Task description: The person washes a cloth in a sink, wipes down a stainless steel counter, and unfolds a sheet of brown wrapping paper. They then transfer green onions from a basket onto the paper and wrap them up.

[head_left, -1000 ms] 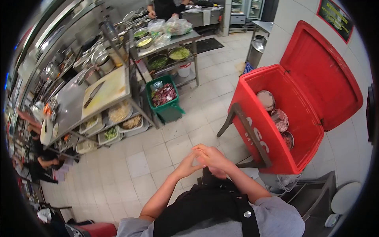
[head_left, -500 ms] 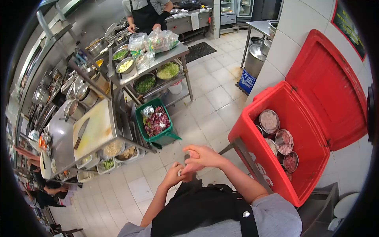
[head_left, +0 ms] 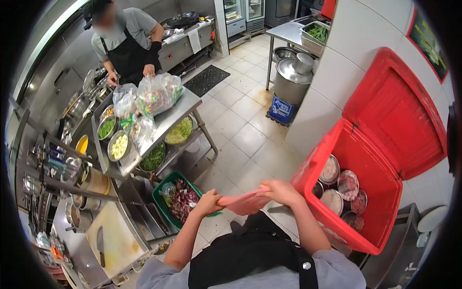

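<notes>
Between my hands, in front of my black apron [head_left: 240, 260], hangs a pink cloth [head_left: 248, 203], pulled wide and sagging in the middle. My left hand [head_left: 208, 203] is closed round one end of it. The other end is gripped in my right hand [head_left: 281, 190], just left of the red cooler box [head_left: 308, 190]. Inside that open box stand several metal bowls of what looks like raw minced or cut meat [head_left: 348, 184]. A green crate [head_left: 156, 192] of chopped purple vegetables sits beyond my left hand.
A cutting board [head_left: 118, 236] with a knife [head_left: 100, 243] lies on the left counter. Further back, a co-worker [head_left: 130, 45] stands behind a steel table [head_left: 168, 123] with plastic bags and bowls of cut vegetables. A large pot [head_left: 291, 79] stands on a blue crate [head_left: 282, 108].
My hands have moved apart, stretching out the pink cloth that was bunched between them. The view has shifted, showing more of the co-worker and the back table.
</notes>
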Demonstrator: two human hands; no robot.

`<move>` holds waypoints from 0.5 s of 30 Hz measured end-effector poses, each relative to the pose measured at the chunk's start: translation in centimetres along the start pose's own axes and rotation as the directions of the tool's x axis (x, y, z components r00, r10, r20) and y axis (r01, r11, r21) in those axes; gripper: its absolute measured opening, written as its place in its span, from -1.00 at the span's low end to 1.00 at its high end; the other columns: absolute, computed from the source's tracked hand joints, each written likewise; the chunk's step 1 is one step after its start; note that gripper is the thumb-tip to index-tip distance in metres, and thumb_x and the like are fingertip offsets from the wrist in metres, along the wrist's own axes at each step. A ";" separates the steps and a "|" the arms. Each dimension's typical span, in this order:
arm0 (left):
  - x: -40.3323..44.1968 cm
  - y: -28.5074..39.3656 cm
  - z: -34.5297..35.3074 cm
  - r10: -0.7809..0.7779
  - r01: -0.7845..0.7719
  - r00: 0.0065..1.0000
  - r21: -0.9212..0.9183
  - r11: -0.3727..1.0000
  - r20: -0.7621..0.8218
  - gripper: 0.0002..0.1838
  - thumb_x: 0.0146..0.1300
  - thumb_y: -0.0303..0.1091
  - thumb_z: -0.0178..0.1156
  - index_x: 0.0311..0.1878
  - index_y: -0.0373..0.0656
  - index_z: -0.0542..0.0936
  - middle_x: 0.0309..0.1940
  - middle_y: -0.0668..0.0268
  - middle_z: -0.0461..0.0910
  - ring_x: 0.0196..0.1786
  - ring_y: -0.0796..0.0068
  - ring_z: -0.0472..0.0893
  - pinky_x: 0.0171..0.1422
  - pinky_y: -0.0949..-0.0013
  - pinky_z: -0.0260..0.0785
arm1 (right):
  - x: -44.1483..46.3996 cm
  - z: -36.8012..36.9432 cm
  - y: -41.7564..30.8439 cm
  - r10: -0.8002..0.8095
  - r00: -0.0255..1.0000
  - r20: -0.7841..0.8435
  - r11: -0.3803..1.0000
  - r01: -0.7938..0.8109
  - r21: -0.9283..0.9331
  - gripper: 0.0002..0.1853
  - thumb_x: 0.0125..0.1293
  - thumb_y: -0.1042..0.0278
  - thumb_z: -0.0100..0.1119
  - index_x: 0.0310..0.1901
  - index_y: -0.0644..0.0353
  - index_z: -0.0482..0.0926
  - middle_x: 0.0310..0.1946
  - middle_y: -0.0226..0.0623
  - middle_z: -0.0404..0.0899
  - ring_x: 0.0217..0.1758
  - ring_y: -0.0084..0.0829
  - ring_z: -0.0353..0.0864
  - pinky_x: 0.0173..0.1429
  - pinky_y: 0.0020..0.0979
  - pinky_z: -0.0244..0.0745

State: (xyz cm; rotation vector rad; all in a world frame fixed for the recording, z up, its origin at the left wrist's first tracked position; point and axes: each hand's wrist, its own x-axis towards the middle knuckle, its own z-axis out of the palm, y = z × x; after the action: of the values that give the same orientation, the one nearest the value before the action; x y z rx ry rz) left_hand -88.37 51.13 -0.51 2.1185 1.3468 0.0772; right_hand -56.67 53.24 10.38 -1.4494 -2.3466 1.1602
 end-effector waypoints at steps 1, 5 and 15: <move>2.7 -1.1 -0.3 0.085 -0.089 0.993 -0.045 0.995 -0.079 -0.70 0.03 -0.22 0.29 -0.24 -0.21 0.58 -0.20 0.09 0.55 -0.03 0.05 0.55 0.01 0.08 0.38 | 0.5 -0.9 1.0 0.045 0.990 -0.137 0.999 -0.045 0.003 -0.66 0.25 0.07 0.23 -0.21 0.22 0.51 -0.31 -0.03 0.60 -0.18 0.00 0.59 -0.16 -0.13 0.43; 13.1 -3.5 -3.3 0.137 -0.140 0.986 -0.025 0.990 -0.092 -0.68 0.01 -0.23 0.34 -0.22 -0.22 0.55 -0.29 0.03 0.56 -0.16 -0.05 0.57 -0.06 0.06 0.42 | 3.5 -4.8 4.2 0.237 0.918 -0.319 0.971 -0.214 0.107 -0.69 0.32 0.09 0.16 -0.25 0.23 0.48 -0.31 0.00 0.61 -0.22 0.04 0.58 -0.20 -0.09 0.42; 27.0 -3.6 -18.2 -0.173 -0.064 0.971 -0.874 0.481 -0.166 -0.48 0.14 -0.51 0.29 0.18 -0.16 0.36 -0.23 0.33 0.60 -0.18 0.55 0.57 -0.09 0.41 0.43 | 19.6 -19.7 11.7 0.323 0.885 -0.335 0.937 -0.248 0.246 -0.72 0.17 0.34 0.33 -0.14 0.21 0.51 -0.30 -0.15 0.61 -0.15 -0.26 0.62 -0.09 -0.32 0.49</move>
State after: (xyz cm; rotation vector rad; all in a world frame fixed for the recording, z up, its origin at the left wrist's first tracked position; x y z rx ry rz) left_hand -84.92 83.19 5.01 1.1683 1.1103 0.8478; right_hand -49.01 82.42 11.02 -1.8005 -1.7566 1.0310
